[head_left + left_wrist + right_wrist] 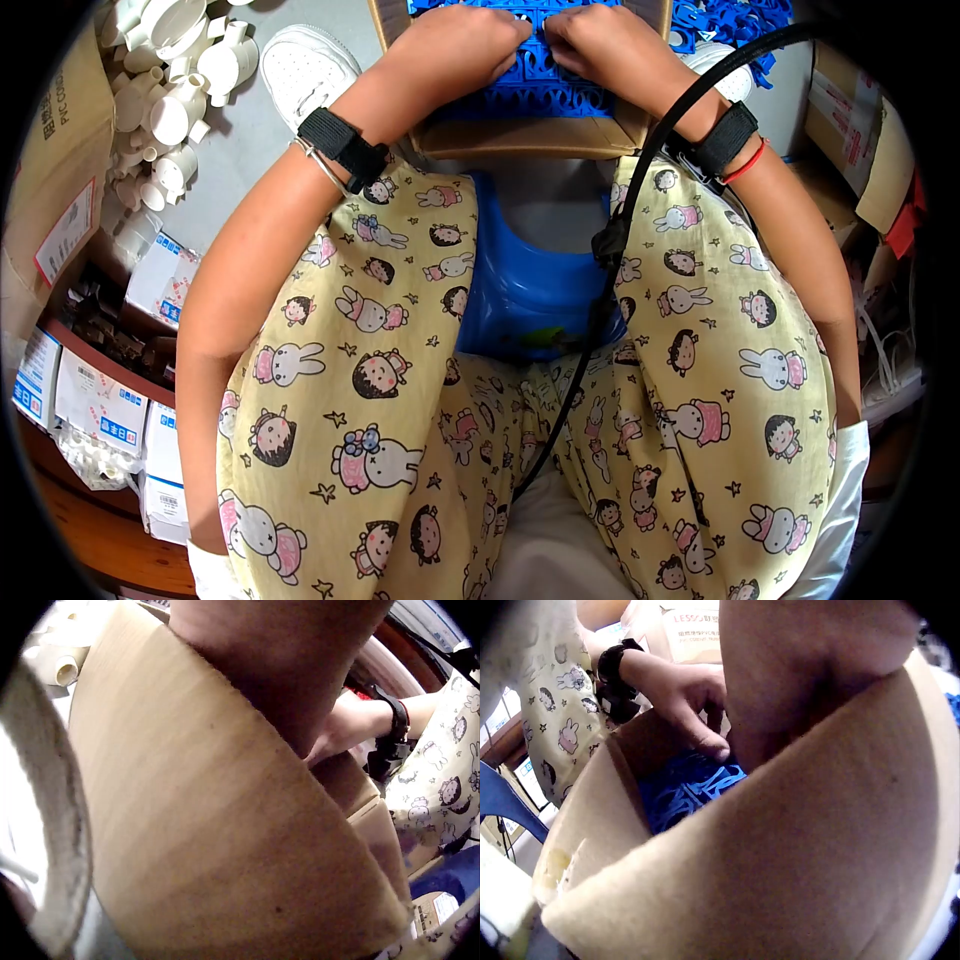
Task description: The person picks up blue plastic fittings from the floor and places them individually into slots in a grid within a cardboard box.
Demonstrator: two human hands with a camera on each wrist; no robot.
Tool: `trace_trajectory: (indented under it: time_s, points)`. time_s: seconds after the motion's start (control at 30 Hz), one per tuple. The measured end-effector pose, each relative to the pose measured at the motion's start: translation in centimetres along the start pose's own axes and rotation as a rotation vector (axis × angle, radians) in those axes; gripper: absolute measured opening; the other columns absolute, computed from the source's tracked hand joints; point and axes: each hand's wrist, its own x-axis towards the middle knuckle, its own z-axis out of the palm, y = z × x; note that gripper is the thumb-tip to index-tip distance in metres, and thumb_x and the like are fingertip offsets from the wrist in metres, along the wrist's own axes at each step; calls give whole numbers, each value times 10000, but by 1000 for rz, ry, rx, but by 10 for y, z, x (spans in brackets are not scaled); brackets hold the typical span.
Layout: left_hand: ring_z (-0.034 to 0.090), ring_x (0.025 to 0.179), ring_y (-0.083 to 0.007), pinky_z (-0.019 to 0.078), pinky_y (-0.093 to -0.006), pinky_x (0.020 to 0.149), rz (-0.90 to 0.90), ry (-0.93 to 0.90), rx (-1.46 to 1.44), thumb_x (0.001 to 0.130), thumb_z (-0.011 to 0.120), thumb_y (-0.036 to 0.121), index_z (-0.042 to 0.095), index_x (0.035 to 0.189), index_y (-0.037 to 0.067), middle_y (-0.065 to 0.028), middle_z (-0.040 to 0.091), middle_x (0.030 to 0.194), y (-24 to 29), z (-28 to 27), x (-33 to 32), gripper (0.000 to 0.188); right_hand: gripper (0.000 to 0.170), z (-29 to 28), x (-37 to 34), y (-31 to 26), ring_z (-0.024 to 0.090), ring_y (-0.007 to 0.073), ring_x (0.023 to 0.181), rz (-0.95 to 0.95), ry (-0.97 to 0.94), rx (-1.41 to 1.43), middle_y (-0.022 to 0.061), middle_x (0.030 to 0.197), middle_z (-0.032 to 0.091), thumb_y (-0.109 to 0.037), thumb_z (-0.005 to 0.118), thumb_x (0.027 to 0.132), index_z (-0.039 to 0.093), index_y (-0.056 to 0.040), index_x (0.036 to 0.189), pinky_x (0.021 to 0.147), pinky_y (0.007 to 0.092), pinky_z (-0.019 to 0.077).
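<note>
Your left hand (462,48) and your right hand (592,42) reach into the box just beside each other, fingers curled down at the blue plastic pieces (548,100). You have the fingertips hidden, so I cannot tell whether either hand pinches a piece or only touches the pile. Working close together like this probably lets both hands handle the same few pieces.

Those pieces lie inside the cardboard box (540,138); they are glossy, hard-looking and full of rings and gaps, which may make them catch on one another. The box stands between your knees, likely so that both arms reach it evenly; its walls are matt brown board with a fuzzy cut edge.

Black fabric straps (342,148) circle your wrists, and a dark braided cable (690,95) arcs across your right side. Soft, creased yellow printed cloth (375,310) covers your legs, with smooth blue moulded plastic (540,285) between them. Farther out, smooth white tubular fittings (180,108) heap on the grey floor (232,190) to your left, and more blue pieces spill to the right.
</note>
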Motion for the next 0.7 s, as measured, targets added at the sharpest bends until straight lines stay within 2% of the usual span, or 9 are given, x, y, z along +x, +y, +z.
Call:
trace_trajectory:
  time_s: [0.13,0.23,0.7]
  points:
    - [627,853,-323,523,-404,748,-59,-37,-49,835,635,190,597,1027,39,-137,629,925,2,-3,-1,247,155,-2,0,-1,619,383,715,1,6,28,209,736,622,-147,593,806,605,4,773,657,454,497]
    - [620,854,-329,516,-401,753,-36,14,-68,827,647,184,594,1022,36,-137,618,919,0,-2,-4,251,147,-2,1,0,619,386,737,9,-25,47,212,765,625,-142,593,808,599,5,811,668,455,497]
    - [625,842,-330,523,-408,740,-38,-11,-37,799,673,179,576,1033,35,-144,613,904,1,-1,-2,291,131,-3,2,2,611,396,795,-18,-49,108,218,829,621,-114,593,803,590,8,849,705,456,490]
